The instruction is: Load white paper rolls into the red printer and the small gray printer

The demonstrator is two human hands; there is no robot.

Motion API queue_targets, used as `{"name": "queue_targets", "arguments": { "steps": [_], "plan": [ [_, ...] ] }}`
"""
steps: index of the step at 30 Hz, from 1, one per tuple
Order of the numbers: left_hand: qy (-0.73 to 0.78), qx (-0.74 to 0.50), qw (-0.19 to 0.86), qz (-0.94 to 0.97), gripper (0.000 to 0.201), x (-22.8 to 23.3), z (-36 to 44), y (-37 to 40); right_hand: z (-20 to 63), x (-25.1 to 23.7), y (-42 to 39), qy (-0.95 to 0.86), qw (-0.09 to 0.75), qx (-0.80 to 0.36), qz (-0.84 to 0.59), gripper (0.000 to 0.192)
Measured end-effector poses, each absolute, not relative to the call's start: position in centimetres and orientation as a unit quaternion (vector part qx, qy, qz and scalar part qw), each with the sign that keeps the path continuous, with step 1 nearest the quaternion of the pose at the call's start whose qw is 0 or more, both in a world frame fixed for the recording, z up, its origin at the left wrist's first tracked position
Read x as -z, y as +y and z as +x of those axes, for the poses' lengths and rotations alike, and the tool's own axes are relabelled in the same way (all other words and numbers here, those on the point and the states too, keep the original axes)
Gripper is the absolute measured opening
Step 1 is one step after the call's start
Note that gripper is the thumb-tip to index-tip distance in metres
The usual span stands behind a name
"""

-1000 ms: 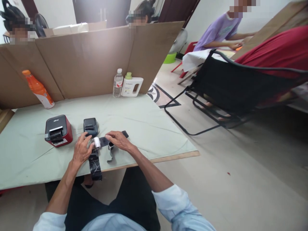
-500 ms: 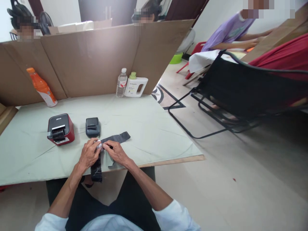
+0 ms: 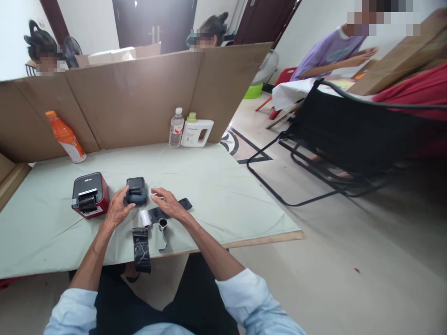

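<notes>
My left hand (image 3: 118, 209) reaches up to the small dark blue printer (image 3: 135, 190) and touches its left side with the fingertips. My right hand (image 3: 166, 203) hovers open just right of that printer, fingers spread, holding nothing. Between and below the hands lies a small white paper roll (image 3: 144, 217) on the pale green table (image 3: 216, 186). A black strip (image 3: 174, 208) runs right from the roll under my right hand. Another black strip (image 3: 141, 249) hangs over the table's front edge, beside a small grey clip (image 3: 162, 227).
A red and black label printer (image 3: 89, 194) stands left of the blue one. An orange bottle (image 3: 66, 137), a water bottle (image 3: 176, 128) and a white jug (image 3: 197, 132) stand against the cardboard screen (image 3: 132, 102). A black folding chair (image 3: 349, 139) is at right. Other people sit behind.
Both hands have let go of the white roll and black strip and moved up toward the small blue printer. The roll now lies on the table.
</notes>
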State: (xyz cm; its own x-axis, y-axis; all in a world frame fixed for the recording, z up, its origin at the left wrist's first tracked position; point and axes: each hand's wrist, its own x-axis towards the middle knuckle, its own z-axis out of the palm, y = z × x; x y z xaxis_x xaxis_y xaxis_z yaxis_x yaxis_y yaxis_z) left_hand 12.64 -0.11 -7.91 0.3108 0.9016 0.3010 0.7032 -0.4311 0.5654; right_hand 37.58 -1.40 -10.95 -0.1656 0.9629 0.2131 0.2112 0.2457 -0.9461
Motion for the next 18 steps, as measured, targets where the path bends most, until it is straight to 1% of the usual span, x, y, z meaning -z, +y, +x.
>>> {"name": "queue_targets", "arguments": {
  "steps": [2,8,13,18],
  "plan": [
    [0.498,-0.287,0.186,0.797,0.071,8.2,12.6,0.6,37.2,11.8,0.1,-0.648,0.441,-0.424,-0.453,0.042],
    [0.513,-0.294,0.168,0.789,0.069,8.7,12.9,0.0,36.3,13.1,1.8,-0.656,0.435,-0.434,-0.438,0.052],
    [0.506,-0.301,0.183,0.787,0.063,8.6,12.6,-0.4,36.4,13.2,1.5,-0.663,0.443,-0.419,-0.436,0.053],
    [0.508,-0.334,0.23,0.76,0.062,8.9,12.5,-0.3,36.5,13.5,1.6,-0.67,0.448,-0.413,-0.424,0.053]
  ]
}}
